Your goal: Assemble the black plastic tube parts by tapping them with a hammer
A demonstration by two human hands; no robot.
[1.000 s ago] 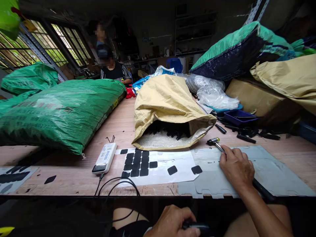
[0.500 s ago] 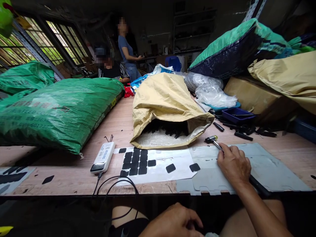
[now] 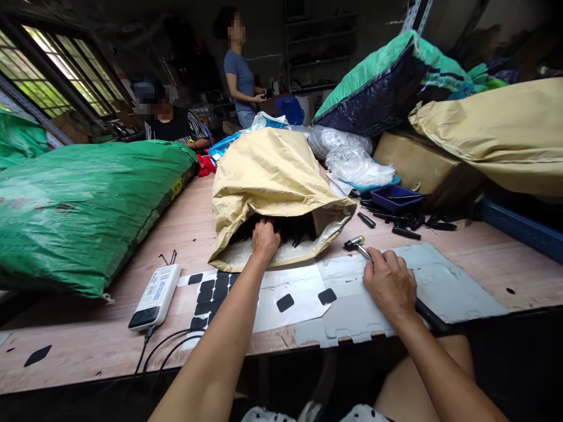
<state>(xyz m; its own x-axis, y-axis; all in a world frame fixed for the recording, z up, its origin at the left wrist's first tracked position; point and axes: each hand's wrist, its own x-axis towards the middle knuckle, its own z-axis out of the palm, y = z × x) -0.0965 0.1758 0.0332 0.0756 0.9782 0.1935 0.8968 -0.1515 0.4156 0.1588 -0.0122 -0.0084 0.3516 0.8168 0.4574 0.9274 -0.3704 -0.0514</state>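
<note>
Left hand (image 3: 265, 238) inside the mouth of the tan sack (image 3: 270, 167); right hand (image 3: 390, 285) closed round a hammer (image 3: 353, 242).
Sack lies on the bench (image 3: 176, 220) straight ahead, its long axis running away from the person, open end facing back toward them; black pieces (image 3: 301, 231) sit in the shadow just within. Left hand is the nearer to these, its forearm crossing above the white sheet (image 3: 303, 280); fingertips hidden, so cannot tell whether they grasp anything. Right hand is to the right of the mouth and closer to the person, over the grey mat (image 3: 448, 281). Hammer slants: head far and leftward, near the sack's right corner but apart from it, handle end near and rightward, by the bench's front edge.
</note>
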